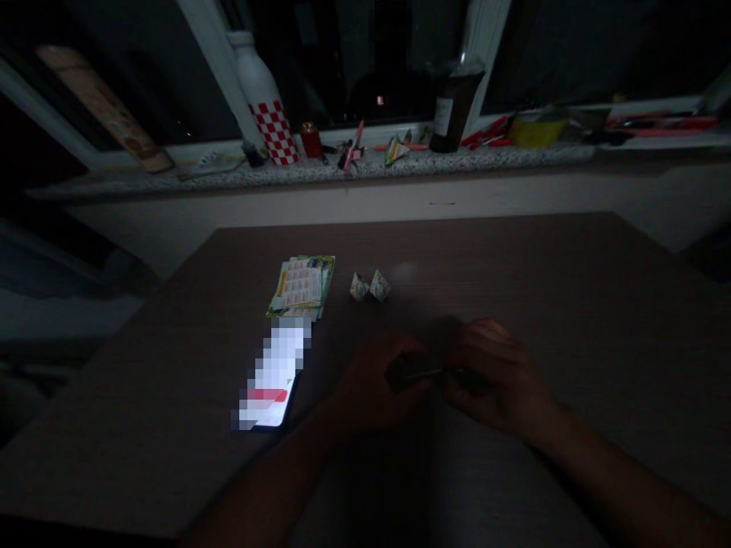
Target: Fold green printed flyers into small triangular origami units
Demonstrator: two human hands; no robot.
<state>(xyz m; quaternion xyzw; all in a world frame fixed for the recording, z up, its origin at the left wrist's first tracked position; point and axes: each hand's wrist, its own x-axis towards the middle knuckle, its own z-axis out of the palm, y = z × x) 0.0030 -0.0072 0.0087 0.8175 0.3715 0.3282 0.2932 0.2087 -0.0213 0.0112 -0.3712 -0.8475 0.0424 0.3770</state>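
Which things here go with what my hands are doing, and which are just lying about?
Likely the job: left hand, right hand, held piece, folded shapes, sheets; possibly phone.
Seemingly just lying about: bottle, red jar, dark bag.

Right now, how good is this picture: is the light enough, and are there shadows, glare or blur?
In the head view, dim overall, the phone screen brightest and partly pixelated; also there, left hand and right hand in shadow, the dark item between them hard to make out, and a faint glare on the table.
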